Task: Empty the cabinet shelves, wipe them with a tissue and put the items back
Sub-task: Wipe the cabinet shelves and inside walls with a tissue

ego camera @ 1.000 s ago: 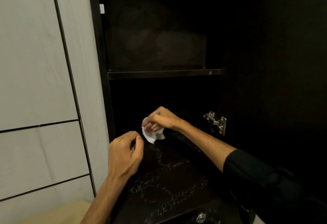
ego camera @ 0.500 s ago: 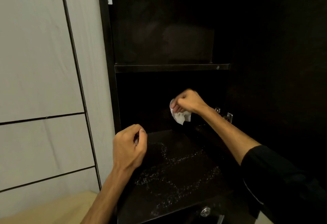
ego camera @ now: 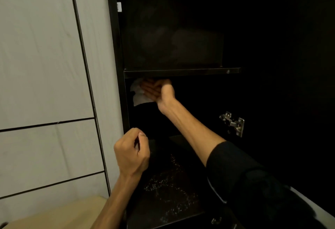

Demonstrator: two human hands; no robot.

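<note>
The dark cabinet stands open with its upper shelf (ego camera: pixel 181 71) and lower shelf (ego camera: pixel 166 189) bare of items. Wet streaks glint on the lower shelf. My right hand (ego camera: pixel 159 91) presses a white tissue (ego camera: pixel 138 92) against the cabinet's left inner wall, just under the upper shelf. Its fingers lie fairly flat over the tissue. My left hand (ego camera: pixel 131 153) hovers in front of the lower shelf's left edge, fingers curled into a loose fist, holding nothing I can see.
A metal door hinge (ego camera: pixel 233 122) sits on the right inner wall. Light wall panels (ego camera: pixel 45 65) fill the left. A pale wooden surface (ego camera: pixel 54 214) shows at the bottom left. A small metal fitting (ego camera: pixel 215 220) lies below the lower shelf.
My right hand has lifted the tissue from the lower shelf's back up and leftward to the left wall under the upper shelf. My left hand stayed roughly in place.
</note>
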